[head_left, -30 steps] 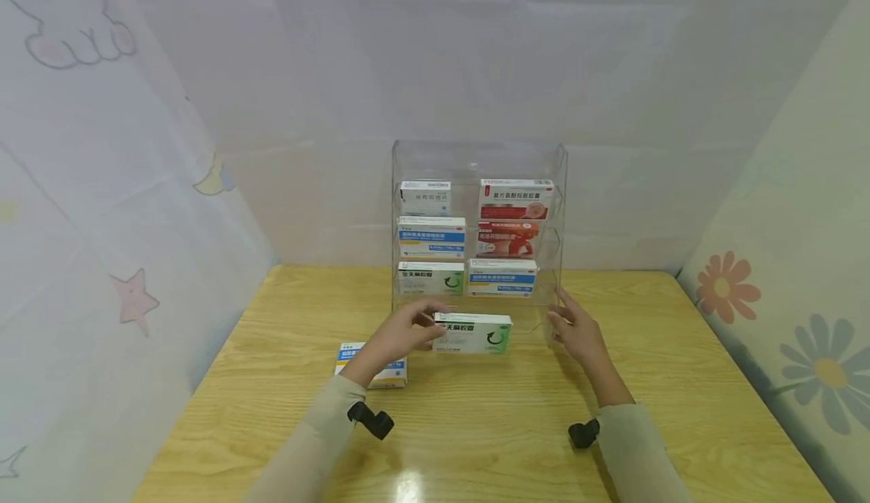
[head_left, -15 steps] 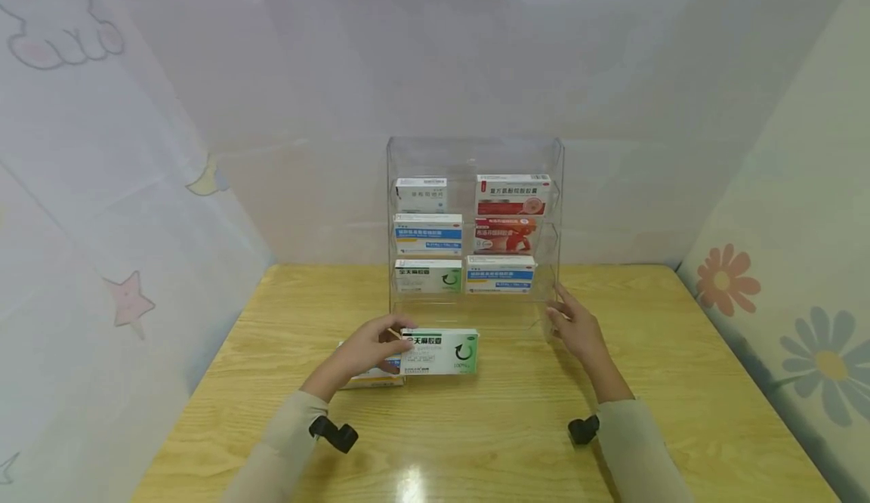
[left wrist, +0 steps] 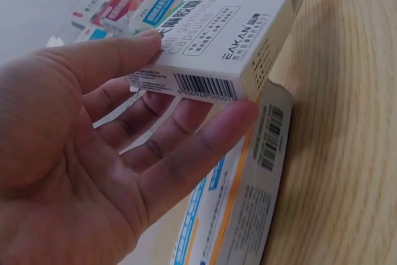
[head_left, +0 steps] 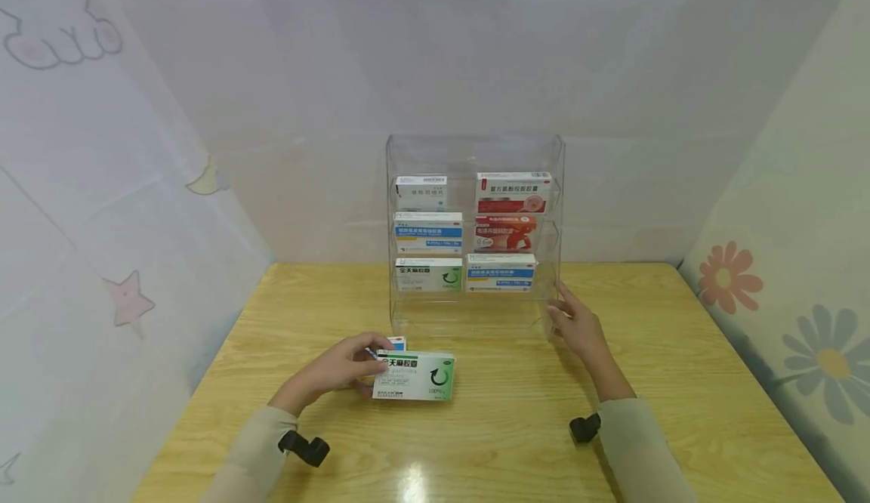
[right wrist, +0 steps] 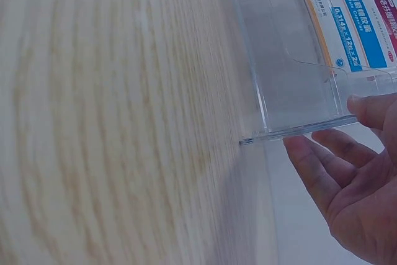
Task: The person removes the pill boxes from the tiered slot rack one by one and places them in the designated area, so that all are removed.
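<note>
My left hand (head_left: 333,371) pinches a green-and-white medicine box (head_left: 413,378) by its left end. In the left wrist view the thumb lies on the printed face of this box (left wrist: 229,23), with fingers beneath. Partly hidden behind it, a blue-and-white medicine box (left wrist: 232,197) lies on the table. My right hand (head_left: 581,337) pinches the lower right side of a clear acrylic display rack (head_left: 469,316). From the right wrist, the thumb (right wrist: 369,111) shows at the front of the rack's side wall and the fingers outside it.
The rack's upper tiers hold several medicine boxes, among them a red-and-white box (head_left: 513,195), a red box (head_left: 504,235), and another green-and-white box (head_left: 428,275). Wooden table (head_left: 503,442) lies around the rack. A pale cloth wall (head_left: 326,110) stands behind.
My left hand has drawn the green-and-white box away from the rack's bottom tier, leftward and toward me, over the blue-and-white box. My right hand has stayed at the rack's side.
</note>
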`<state>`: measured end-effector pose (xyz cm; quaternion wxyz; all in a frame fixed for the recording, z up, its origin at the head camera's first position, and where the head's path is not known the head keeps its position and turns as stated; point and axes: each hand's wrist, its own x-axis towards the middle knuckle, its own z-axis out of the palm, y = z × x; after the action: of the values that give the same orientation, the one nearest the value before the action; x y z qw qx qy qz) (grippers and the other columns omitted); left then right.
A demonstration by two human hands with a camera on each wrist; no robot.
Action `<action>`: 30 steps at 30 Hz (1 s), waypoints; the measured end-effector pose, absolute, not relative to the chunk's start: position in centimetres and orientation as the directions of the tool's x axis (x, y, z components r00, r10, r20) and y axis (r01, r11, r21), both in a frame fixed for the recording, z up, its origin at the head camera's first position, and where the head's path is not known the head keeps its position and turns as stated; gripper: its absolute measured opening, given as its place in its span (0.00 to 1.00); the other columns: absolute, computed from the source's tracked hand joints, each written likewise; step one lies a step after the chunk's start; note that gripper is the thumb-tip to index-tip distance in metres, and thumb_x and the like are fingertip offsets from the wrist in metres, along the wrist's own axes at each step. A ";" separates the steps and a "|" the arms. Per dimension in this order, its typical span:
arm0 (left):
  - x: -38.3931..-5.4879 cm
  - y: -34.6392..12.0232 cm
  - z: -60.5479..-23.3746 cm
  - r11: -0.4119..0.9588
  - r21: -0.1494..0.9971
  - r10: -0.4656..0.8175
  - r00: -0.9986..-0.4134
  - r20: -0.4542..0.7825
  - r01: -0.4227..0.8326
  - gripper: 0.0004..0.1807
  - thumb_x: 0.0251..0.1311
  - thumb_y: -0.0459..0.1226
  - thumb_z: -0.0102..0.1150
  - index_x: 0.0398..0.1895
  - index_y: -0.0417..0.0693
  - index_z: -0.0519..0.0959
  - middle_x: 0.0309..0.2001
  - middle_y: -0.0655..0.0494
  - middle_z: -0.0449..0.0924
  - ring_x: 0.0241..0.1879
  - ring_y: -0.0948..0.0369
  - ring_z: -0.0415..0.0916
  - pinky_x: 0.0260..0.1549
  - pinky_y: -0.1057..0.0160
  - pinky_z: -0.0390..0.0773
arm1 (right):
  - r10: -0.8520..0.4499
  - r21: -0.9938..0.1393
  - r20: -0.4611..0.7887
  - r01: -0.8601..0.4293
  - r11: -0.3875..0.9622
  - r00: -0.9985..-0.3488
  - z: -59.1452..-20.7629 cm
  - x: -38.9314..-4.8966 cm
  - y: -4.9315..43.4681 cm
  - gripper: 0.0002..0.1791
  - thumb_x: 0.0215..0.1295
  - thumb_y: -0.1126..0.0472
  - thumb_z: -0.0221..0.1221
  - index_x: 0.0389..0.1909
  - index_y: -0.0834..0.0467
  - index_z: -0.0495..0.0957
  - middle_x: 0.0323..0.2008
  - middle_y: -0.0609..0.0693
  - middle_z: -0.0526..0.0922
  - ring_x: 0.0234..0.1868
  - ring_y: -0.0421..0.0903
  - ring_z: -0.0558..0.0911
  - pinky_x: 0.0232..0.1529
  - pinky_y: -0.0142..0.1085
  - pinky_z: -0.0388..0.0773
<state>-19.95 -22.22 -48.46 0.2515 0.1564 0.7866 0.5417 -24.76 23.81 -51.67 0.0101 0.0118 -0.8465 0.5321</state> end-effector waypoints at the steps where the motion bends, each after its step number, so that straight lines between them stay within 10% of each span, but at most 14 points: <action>1: -19.9 -22.4 -48.5 0.368 0.929 0.515 -0.825 -0.233 -0.033 0.21 0.71 0.43 0.61 0.61 0.44 0.73 0.49 0.43 0.77 0.44 0.52 0.81 0.36 0.47 0.86 | -0.007 -0.899 0.034 -0.033 0.436 -0.999 -51.7 -24.8 23.8 0.36 0.79 0.54 0.53 0.81 0.38 0.49 0.69 0.62 0.72 0.63 0.63 0.77 0.49 0.42 0.85; 30: -16.8 -29.5 -50.2 0.368 0.917 0.505 -0.794 -0.338 -0.157 0.22 0.73 0.41 0.57 0.63 0.38 0.69 0.52 0.43 0.77 0.47 0.49 0.82 0.36 0.45 0.86 | -0.004 -0.899 0.020 -0.019 0.438 -1.000 -51.8 -24.8 23.8 0.36 0.78 0.56 0.53 0.81 0.36 0.50 0.69 0.61 0.72 0.62 0.62 0.79 0.49 0.45 0.85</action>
<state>-16.78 -29.49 -50.23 0.3004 0.1130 0.7704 0.5508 -24.81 23.83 -51.78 0.0075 0.0068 -0.8480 0.5299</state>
